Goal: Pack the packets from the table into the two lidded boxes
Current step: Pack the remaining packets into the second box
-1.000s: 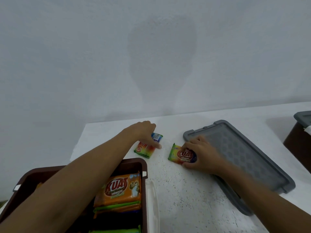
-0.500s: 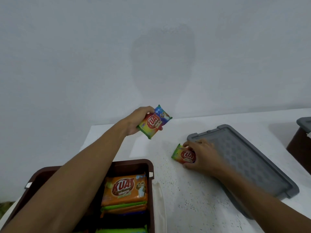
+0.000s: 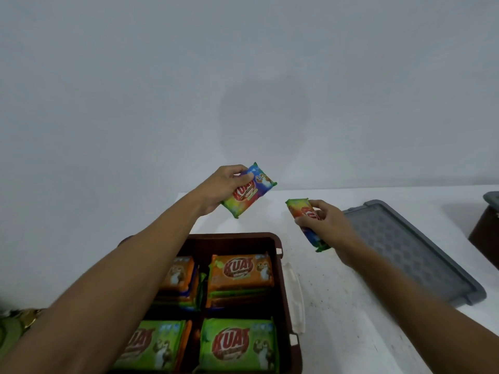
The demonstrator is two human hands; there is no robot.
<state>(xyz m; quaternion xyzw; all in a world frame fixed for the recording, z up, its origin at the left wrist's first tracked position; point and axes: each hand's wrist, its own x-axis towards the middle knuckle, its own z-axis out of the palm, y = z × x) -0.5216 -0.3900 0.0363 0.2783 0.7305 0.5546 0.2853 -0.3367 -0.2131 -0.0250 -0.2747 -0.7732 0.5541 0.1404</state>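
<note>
My left hand (image 3: pixel 224 188) grips a rainbow-coloured packet (image 3: pixel 249 191) in the air above the far end of the open brown box (image 3: pixel 279 265). My right hand (image 3: pixel 328 225) holds a second rainbow-coloured packet (image 3: pixel 305 213), lifted off the white table (image 3: pixel 337 306) just right of that box. Inside the box lie stacks of orange packets (image 3: pixel 240 271) at the far end and green packets (image 3: pixel 237 344) at the near end. My left forearm hides part of the box's left side.
A grey lid (image 3: pixel 410 255) lies flat on the table to the right. A second brown box (image 3: pixel 486 230) with a grey lid stands at the right edge. A white latch (image 3: pixel 295 295) hangs on the near box's right wall. A plain wall rises behind the table.
Both packets came up off the table: the left hand raised its one first, then the right hand lifted the other and turned it on end. The view tilted down over the box.
</note>
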